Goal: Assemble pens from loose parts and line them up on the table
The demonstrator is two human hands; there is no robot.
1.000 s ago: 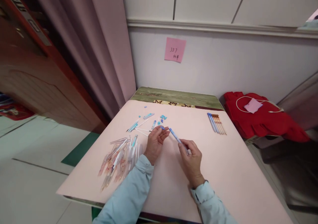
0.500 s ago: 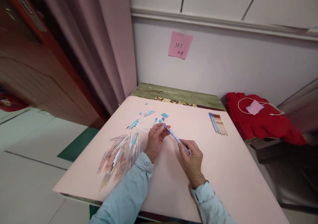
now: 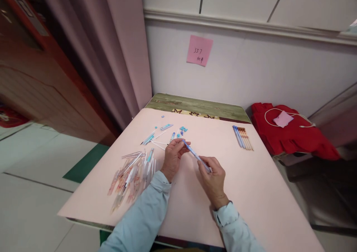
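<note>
A blue pen [image 3: 196,156] slants between my two hands above the middle of the table. My left hand [image 3: 173,157] pinches its upper, darker blue end between thumb and fingers. Around the lower barrel, my right hand [image 3: 212,174] is closed. Just beyond my left hand lie small blue and teal caps [image 3: 183,129] and a short blue pen part [image 3: 173,136]. Teal pen barrels [image 3: 148,139] and thin white refills [image 3: 159,144] rest to the left of them.
A heap of clear and pinkish pen barrels and refills [image 3: 131,177] covers the table's left side. Finished-looking blue and brown pens [image 3: 242,138] lie in a row at the right. Red cloth [image 3: 295,133] with a white cord sits beyond the table [image 3: 256,207]. A pink note [image 3: 199,51] is on the wall.
The view has shifted slightly, so everything sits a little further left. Both hands keep their hold on the blue pen, and the gap at its upper joint looks smaller.
</note>
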